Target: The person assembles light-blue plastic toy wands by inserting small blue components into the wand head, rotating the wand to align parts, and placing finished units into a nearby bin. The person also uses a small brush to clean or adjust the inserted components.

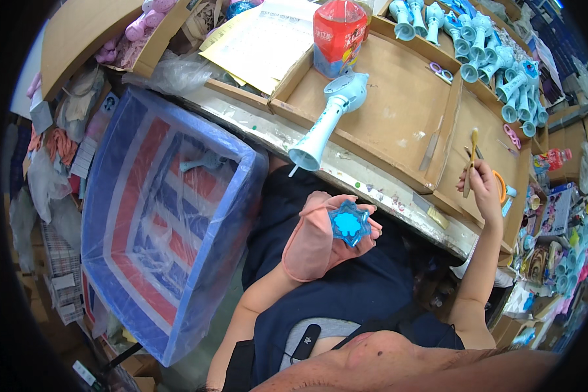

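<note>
My left hand (317, 238), in a pink fabric glove, is held over my lap. Its fingers curl round a translucent blue star-shaped plastic piece (350, 223) with a brighter blue patch in the middle. Over the right end of the cardboard tray, my bare right hand (482, 191) is closed on a slim brownish tool (473, 142) that looks like a small brush, pointing away from me; its exact kind is unclear. A pale blue trumpet-shaped plastic part (330, 117) lies on the front rim of the tray, its flared end toward me.
A plastic-lined striped bin (121, 235) at left holds a pale blue part. On the bench are a red bottle (340, 39), papers (268, 42), a cardboard tray (398, 91), purple scissors (441, 72), an orange tape ring (500, 187) and several trumpet-shaped parts (483, 39).
</note>
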Motion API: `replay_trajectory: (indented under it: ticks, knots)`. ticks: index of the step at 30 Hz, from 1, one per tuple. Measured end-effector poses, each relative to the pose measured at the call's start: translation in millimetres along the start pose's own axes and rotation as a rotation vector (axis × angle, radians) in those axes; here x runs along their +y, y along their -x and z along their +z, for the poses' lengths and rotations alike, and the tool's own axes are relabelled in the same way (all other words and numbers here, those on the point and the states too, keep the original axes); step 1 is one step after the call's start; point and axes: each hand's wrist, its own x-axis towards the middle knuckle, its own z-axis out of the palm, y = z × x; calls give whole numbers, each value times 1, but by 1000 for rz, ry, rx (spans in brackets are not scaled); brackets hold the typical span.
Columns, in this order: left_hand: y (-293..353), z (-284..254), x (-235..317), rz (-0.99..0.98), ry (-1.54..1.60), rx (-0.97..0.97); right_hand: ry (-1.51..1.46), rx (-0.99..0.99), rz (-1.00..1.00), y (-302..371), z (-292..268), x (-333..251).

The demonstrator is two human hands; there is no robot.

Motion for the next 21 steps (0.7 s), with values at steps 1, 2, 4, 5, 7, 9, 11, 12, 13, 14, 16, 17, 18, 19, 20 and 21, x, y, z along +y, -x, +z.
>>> replay_trajectory:
  ticks: [1,2,4,5,7,9,11,12,13,14,16,17,18,19,20,21]
  knots:
    - [1,1,1,-17,59,-43,49,-60,-41,6,7,-12]
    - [3,2,1,-11,32,3,83,-112,-54,12,13,-27]
    - [4,3,0,-5,-22,90,153,-214,-82,23,38,-54]
    - [4,3,-1,-13,-33,94,324,-301,-329,25,50,-67]
    - [4,2,-4,-32,-56,95,537,-354,-475,33,77,-87]
    - [4,1,-5,-59,-21,93,508,-429,-612,37,99,-100]
    - [5,-2,-6,-95,-30,101,703,-483,-726,33,109,-110]
    - [6,-4,-6,-119,-54,110,808,-537,-783,29,111,-113]
    - [7,-5,-6,-142,-78,120,836,-521,-793,24,112,-114]
    - [7,-7,-6,-162,-5,119,821,-534,-770,20,111,-115]
    - [8,-9,-6,-188,35,134,808,-546,-751,19,112,-114]
    - [8,-10,-7,-193,80,140,797,-548,-762,19,112,-113]
    - [9,-11,-7,-170,-10,143,797,-601,-775,21,113,-111]
    - [8,-11,-7,-145,-88,141,799,-540,-735,22,113,-110]
    - [9,-12,-7,-139,-154,146,812,-529,-702,24,112,-110]
    - [8,-12,-7,-159,-122,150,843,-500,-657,25,113,-109]
